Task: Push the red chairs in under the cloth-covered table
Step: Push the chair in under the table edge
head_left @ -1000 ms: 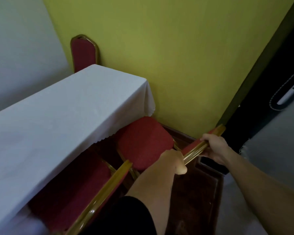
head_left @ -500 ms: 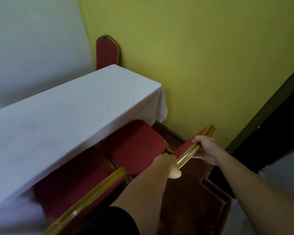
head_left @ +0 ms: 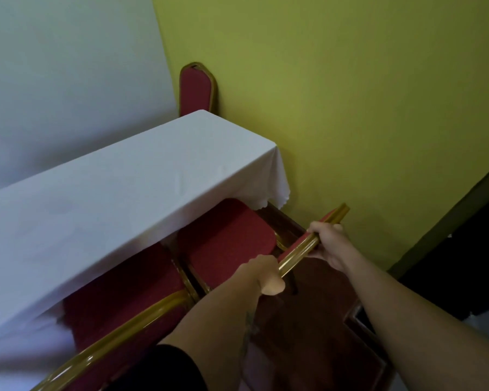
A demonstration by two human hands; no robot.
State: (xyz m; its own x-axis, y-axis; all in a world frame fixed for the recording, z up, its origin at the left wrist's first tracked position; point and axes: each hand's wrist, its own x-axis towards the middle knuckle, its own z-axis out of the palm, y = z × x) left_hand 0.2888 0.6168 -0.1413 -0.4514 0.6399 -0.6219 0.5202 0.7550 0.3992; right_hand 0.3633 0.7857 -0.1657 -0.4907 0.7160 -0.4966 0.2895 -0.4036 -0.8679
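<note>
The red chair (head_left: pixel 226 244) by the yellow wall (head_left: pixel 350 108) has the front of its seat under the hanging white cloth (head_left: pixel 96 193) of the table (head_left: pixel 274 176). Its gold-framed backrest top (head_left: pixel 308 244) is gripped by both hands: the left hand (head_left: pixel 261 273) wraps the near end, the right hand (head_left: pixel 329 242) closes around the far end. A second red chair (head_left: pixel 119 300) sits just beside it on the left, seat partly under the cloth. A third chair's back (head_left: pixel 198 88) rises behind the table's far corner.

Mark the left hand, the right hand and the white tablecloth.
left hand (head_left: pixel 261 273), head view, back of the hand.
right hand (head_left: pixel 332 244), head view, knuckles.
white tablecloth (head_left: pixel 119 198), head view, flat top.
</note>
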